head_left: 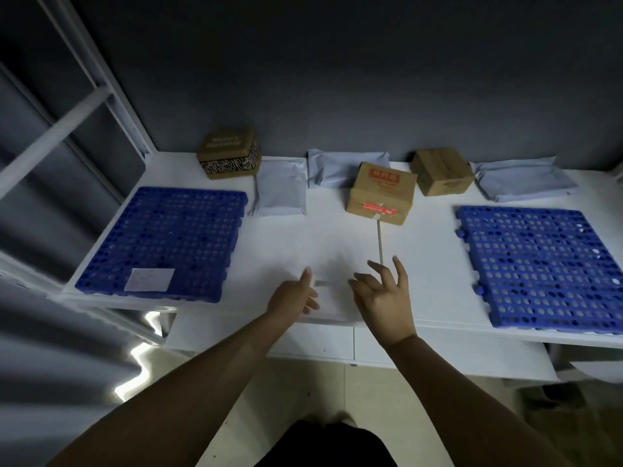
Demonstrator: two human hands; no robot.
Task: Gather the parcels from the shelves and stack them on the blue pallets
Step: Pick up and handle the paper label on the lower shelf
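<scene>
Head view: white table is standing against a dark wall, with a metal shelf frame rising at left and pale floor showing below. Left pallet and right pallet are lying at the table's ends, well apart. A paper slip is resting on the left one. Parcels are sitting along the back, off the pallets: patterned box, red-label box, plain box, left bag, middle bag, right bag. Left hand and right hand are hovering over the near edge, fingers loose, gripping nothing.
</scene>
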